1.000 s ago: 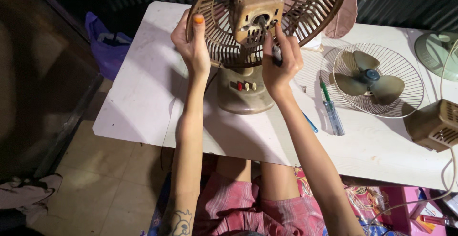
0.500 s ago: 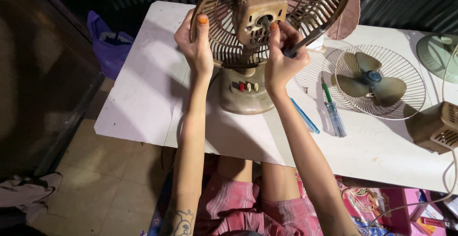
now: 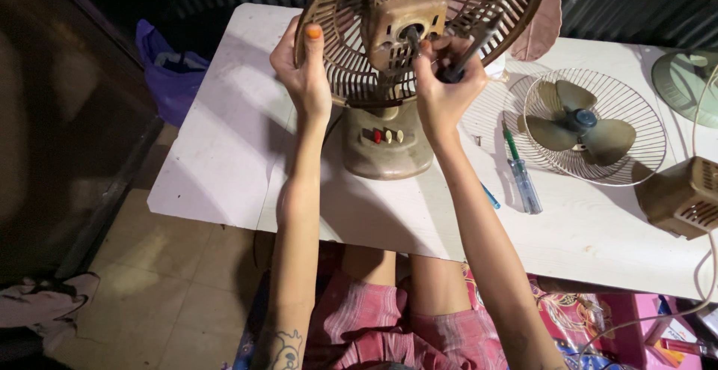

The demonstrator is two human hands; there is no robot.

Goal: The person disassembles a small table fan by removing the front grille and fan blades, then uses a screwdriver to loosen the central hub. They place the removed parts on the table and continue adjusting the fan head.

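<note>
Two hands [image 3: 303, 71] [image 3: 441, 89]; two fan grilles [image 3: 419, 26] [image 3: 598, 127]; two screwdrivers [image 3: 460, 59] [image 3: 521, 175], possibly third; one table [image 3: 224, 153].

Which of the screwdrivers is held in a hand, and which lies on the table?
The dark-handled screwdriver is gripped by the right hand at the fan guard; the clear, green-tipped screwdriver lies untouched on the table.

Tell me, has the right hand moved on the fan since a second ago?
Yes. The right hand shifted left toward the motor housing, against the grille.

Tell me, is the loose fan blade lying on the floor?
No, the fan blade lies in a wire guard on the white table.
</note>
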